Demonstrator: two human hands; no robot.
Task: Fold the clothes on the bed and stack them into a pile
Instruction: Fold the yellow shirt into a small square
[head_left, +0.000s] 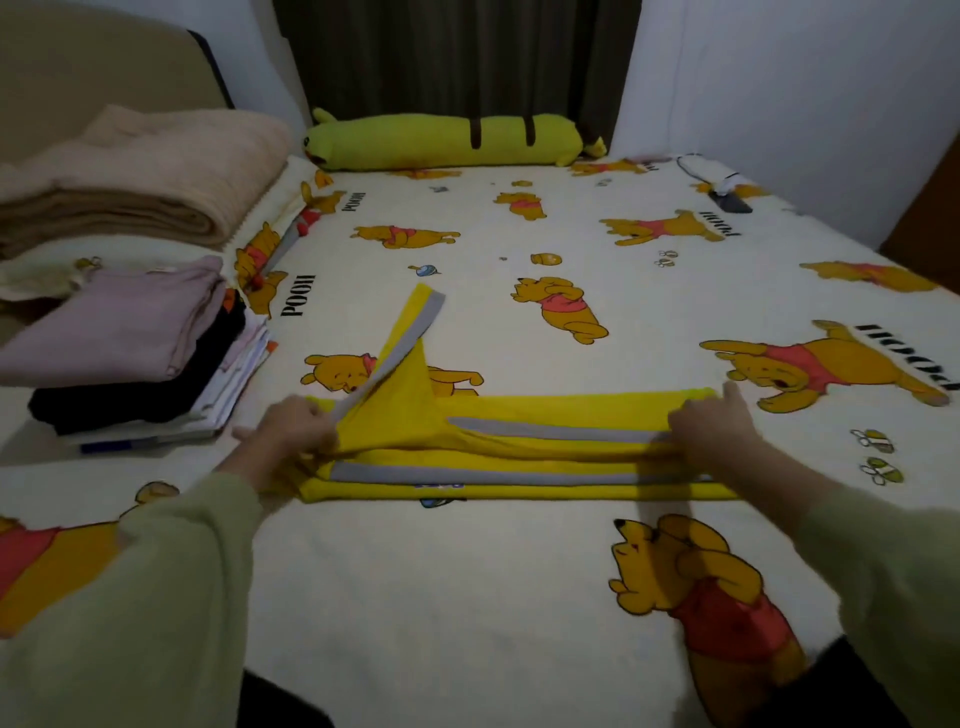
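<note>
Far to my left, a folded beige blanket (140, 176) rests against the headboard. In front of it sits the pile of folded clothes (140, 353): a pale pink piece on top, black beneath, white at the bottom. Just right of the pile, my left hand (291, 431) pinches the left end of the yellow garment (519, 441), fingers curled around the gathered cloth, my green sleeve (156, 597) trailing back toward me. The garment lies across the bed (467, 597) in a long, narrow fold, grey stripes running along its length. One striped part sticks up and away from my left hand, lying loose on the bear-print sheet. At the garment's right end, my right hand (711, 421) presses down on the fold with curled fingers gripping the cloth, thumb raised. Beyond the garment, a long yellow-green plush bolster (447, 143) lies against the dark curtain (457, 57). Toward the far right corner lies a small dark object (730, 200) that I cannot identify.
</note>
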